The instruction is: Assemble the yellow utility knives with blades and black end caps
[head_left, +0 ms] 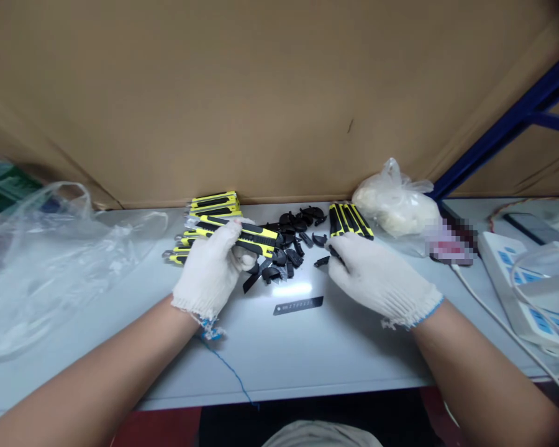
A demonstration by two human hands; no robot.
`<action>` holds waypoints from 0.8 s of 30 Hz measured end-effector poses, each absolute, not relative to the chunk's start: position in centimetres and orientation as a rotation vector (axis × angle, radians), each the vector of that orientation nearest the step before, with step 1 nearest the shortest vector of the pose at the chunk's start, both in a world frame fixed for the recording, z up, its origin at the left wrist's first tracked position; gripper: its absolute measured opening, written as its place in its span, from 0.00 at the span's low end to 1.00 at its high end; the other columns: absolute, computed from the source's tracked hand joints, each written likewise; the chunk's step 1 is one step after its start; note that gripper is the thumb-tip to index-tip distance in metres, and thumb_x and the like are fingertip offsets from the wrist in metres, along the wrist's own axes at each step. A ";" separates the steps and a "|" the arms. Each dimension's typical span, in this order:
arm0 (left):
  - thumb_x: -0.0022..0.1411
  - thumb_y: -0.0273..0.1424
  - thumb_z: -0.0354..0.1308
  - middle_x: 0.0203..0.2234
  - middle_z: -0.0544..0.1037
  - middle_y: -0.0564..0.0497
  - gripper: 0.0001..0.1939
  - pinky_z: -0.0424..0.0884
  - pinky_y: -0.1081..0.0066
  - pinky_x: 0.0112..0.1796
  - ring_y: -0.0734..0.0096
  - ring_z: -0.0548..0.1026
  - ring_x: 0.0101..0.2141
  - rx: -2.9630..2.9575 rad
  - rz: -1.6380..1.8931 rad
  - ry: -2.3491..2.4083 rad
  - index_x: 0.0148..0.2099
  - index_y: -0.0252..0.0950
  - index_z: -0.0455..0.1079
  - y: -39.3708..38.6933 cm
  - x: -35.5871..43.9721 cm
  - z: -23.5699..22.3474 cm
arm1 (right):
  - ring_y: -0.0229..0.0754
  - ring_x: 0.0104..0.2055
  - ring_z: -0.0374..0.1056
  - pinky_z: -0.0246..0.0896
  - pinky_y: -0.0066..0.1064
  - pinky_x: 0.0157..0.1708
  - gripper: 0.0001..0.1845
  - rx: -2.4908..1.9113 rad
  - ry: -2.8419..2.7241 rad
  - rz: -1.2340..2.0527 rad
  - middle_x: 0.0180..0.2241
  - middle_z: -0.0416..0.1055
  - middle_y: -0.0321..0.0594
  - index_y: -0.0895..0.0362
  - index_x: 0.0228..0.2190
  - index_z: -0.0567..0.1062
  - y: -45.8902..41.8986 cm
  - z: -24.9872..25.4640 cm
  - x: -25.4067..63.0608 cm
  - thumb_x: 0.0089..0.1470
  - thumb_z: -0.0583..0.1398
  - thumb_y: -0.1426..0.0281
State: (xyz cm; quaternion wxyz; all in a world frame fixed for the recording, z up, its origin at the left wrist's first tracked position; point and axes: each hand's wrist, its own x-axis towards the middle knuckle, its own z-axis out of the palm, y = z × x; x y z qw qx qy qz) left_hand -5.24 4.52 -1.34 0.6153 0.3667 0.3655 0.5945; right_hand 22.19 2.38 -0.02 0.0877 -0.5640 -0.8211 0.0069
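Observation:
My left hand (209, 267), in a white knit glove, grips a yellow-and-black utility knife (242, 237) across the palm and fingers. My right hand (377, 279), also gloved in white, pinches a small black plastic piece (335, 252) at its fingertips. Between the hands lies a loose heap of black plastic parts (286, 245). A stack of yellow-and-black utility knives (214, 203) sits behind my left hand, with several more (179, 251) partly hidden beside it. A group of similar knives (349, 220) lies side by side above my right hand. A dark snap-off blade strip (298, 305) lies nearer me.
The pale grey table (298, 360) ends at a cardboard wall (261, 99). A clear plastic bag (60, 254) lies at left, and a white bag (394, 205) stands at back right. A white power strip (517, 292), cables and a phone (535, 228) lie at right.

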 end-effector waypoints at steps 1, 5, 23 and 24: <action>0.70 0.38 0.66 0.31 0.79 0.51 0.09 0.75 0.78 0.27 0.76 0.76 0.26 0.842 1.362 0.838 0.42 0.37 0.79 4.4 -5.3 -1.3 | 0.54 0.43 0.75 0.67 0.43 0.43 0.13 -1.598 -2.408 0.078 0.41 0.78 0.50 0.59 0.44 0.77 2.3 0.0 22.1 0.65 0.53 0.72; 0.70 0.36 0.66 0.33 0.79 0.52 0.07 0.76 0.80 0.29 0.77 0.78 0.29 0.783 1.372 0.794 0.42 0.38 0.79 4.1 -5.2 -1.0 | 0.52 0.52 0.77 0.71 0.46 0.54 0.23 -1.331 -2.136 0.598 0.51 0.79 0.47 0.54 0.62 0.71 1.4 0.1 21.0 0.70 0.54 0.68; 0.67 0.37 0.71 0.34 0.81 0.49 0.13 0.80 0.75 0.29 0.73 0.79 0.27 0.832 1.277 0.849 0.47 0.33 0.79 2.0 -3.0 -1.0 | 0.41 0.25 0.69 0.70 0.37 0.29 0.27 -1.158 -1.745 0.973 0.26 0.72 0.33 0.53 0.66 0.73 -0.2 -0.7 18.1 0.68 0.60 0.66; 0.67 0.37 0.71 0.34 0.81 0.49 0.13 0.80 0.75 0.29 0.74 0.79 0.27 0.835 1.287 0.852 0.47 0.33 0.79 2.0 -3.0 -1.0 | 0.41 0.25 0.68 0.70 0.37 0.28 0.28 -1.164 -1.731 0.994 0.25 0.71 0.32 0.53 0.67 0.72 -0.1 -0.8 18.1 0.68 0.60 0.66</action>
